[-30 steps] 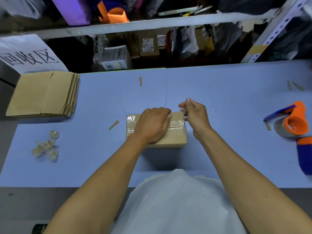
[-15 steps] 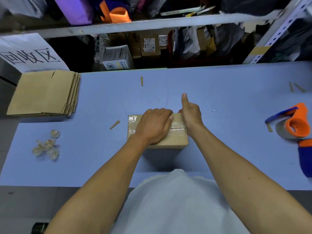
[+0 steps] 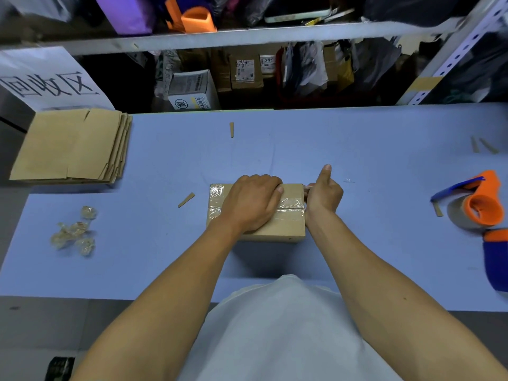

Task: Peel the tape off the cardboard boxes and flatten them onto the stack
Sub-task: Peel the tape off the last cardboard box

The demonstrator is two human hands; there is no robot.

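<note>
Blue table (image 3: 357, 149); cluttered metal shelf (image 3: 247, 37) behind; grey floor (image 3: 41, 325).

white paper sign (image 3: 49, 78): "回收区" | shelf box labels (image 3: 245, 70): print too small to read

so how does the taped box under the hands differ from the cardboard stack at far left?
The taped brown cardboard box is still assembled and carries clear tape; the flattened brown cardboard stack lies flat, with no tape visible. The box sits mid-table, the stack at the far-left corner. Both are plain brown cardboard.
</note>
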